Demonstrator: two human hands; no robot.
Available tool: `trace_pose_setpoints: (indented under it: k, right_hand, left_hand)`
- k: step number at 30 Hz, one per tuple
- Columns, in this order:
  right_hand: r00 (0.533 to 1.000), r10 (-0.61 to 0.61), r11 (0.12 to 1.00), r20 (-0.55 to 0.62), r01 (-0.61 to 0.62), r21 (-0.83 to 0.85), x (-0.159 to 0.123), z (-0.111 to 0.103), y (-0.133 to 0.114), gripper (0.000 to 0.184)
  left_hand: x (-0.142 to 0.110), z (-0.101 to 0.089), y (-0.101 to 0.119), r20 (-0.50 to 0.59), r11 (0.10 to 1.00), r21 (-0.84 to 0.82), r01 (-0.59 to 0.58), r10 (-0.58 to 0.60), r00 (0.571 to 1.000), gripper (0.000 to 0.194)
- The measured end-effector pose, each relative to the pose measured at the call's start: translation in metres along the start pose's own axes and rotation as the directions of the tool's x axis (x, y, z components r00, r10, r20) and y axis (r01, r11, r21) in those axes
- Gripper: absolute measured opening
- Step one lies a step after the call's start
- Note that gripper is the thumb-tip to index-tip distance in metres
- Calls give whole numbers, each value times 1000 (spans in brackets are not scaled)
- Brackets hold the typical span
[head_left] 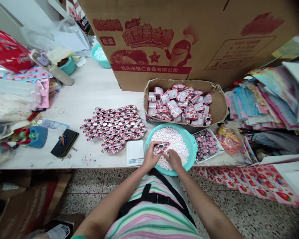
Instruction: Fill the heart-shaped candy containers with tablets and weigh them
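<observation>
My left hand [150, 155] is closed around a small red-and-white candy container [161, 147], its oval opening facing up, over the turquoise basin [193, 146]. White candy pellets [173, 136] fill much of the basin. Just right of the container, my right hand [174, 160] reaches over the pellets with its fingers drawn together and their tips close to the container. Whatever those fingers hold is too small to make out. Left of the basin sits a white digital scale [135, 151]. Many matching open-topped containers [114, 127] stand in tight rows farther left.
Behind the basin, a cut-down cardboard box [215, 113] holds many printed containers. A tray of pink and dark caps [206, 145] lies to the right. A large carton [201, 49] rises behind. A black wallet [64, 142] and bottle [57, 71] are at left.
</observation>
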State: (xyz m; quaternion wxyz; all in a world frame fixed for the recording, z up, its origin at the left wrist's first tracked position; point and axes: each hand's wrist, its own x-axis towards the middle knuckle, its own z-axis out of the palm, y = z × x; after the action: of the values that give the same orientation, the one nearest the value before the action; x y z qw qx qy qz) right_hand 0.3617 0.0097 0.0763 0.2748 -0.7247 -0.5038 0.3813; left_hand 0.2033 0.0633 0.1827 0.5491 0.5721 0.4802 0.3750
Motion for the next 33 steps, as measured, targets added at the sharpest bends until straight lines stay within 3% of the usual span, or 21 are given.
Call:
trace_pose_setpoints:
  k: [4,7,10,13,15,18,21,27,33]
  right_hand:
    - [997,79,991,-14,-77,107,8,-3,1,41]
    - [972,228,910,-54,-193,367,12,-9,-8,45]
    - [909,414,603,50,-315,733,16,-25,-28,38]
    - [896,401,265,188,-310,913,20,-50,-54,24]
    - [920,349,128,182,-239,963,21,-65,-71,15]
    - [937,329,8,114,-124,992,22,-75,-95,8]
    - [930,364,15,46,-55,998,18,-72,-114,12]
    - [921,381,201,-81,3,980,2,-55,-137,30]
    - [927,351,312,-130,16,950,-7,-53,-150,40]
  left_hand:
    - [-2,-2,3,6,999,39,28,-29,1000,34]
    - [-3,-2,4,-10,998,58,36,-36,999,34]
    - [-4,-1,3,-14,995,88,45,-44,999,34]
    - [-5,1,3,-3,990,129,50,-50,999,33]
    - [-5,3,4,10,985,162,52,-55,998,33]
    - [-6,6,7,59,976,215,35,-49,997,33]
    - [-8,9,11,138,965,261,-23,-14,990,36]
    - [-10,12,16,234,938,321,-132,56,970,46]
    - [-13,13,13,220,960,261,-105,47,974,45]
